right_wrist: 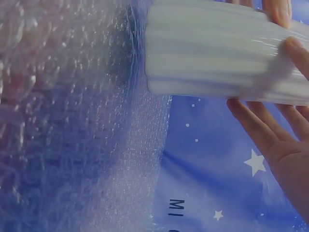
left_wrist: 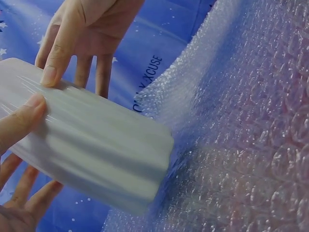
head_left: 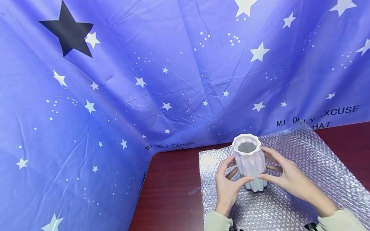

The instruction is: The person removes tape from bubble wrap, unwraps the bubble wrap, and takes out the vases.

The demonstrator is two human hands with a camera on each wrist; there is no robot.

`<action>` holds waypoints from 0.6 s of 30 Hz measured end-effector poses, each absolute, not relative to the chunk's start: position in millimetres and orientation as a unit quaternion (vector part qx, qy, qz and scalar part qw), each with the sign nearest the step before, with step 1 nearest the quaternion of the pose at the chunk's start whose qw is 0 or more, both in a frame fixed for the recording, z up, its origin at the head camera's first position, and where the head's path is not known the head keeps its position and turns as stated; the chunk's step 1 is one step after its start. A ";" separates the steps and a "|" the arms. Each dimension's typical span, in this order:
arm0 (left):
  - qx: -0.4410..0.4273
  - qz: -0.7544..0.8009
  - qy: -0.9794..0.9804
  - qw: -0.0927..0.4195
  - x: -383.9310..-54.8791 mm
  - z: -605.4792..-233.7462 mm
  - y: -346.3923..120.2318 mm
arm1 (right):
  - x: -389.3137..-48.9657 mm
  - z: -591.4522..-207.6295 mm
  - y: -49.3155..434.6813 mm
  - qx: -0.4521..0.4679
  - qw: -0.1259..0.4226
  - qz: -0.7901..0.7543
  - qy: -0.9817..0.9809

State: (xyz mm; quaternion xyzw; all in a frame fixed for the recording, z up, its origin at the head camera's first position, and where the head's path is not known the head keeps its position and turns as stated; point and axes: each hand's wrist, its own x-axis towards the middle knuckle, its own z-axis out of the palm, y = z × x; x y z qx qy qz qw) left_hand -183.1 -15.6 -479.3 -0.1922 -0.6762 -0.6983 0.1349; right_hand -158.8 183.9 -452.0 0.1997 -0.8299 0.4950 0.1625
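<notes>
A white fluted vase (head_left: 251,164) with a scalloped rim stands upright between my two hands, over a sheet of bubble wrap (head_left: 259,216). My left hand (head_left: 227,186) grips its left side, thumb across the front and fingers around the side. From the right, my right hand (head_left: 290,176) holds it the same way, and the two thumb tips nearly meet on the front. In the left wrist view the vase (left_wrist: 96,140) has its base close to the bubble wrap (left_wrist: 241,121). The right wrist view shows the smooth ribbed wall of the vase (right_wrist: 207,53) and fingers along its side.
Beneath the bubble wrap is a dark red wooden table (head_left: 170,196), showing to its left and right. A blue star-printed cloth (head_left: 183,77) hangs behind the table and along the left side. A small clear strip (head_left: 194,191) lies beside the sheet's left edge.
</notes>
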 end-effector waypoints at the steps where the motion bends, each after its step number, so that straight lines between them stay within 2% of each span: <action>1: -0.196 -0.695 -0.677 0.139 -183.2 -479.2 -16.0 | -158.8 -451.6 183.6 0.201 0.164 0.495 -0.829; 11: -0.190 -0.697 -0.676 0.143 -181.0 -471.5 -28.2 | -161.1 -444.6 171.3 0.210 0.156 0.497 -0.827; 18: -0.201 -0.677 -0.687 0.170 -180.8 -468.0 -45.1 | -163.4 -441.9 155.5 0.208 0.134 0.515 -0.821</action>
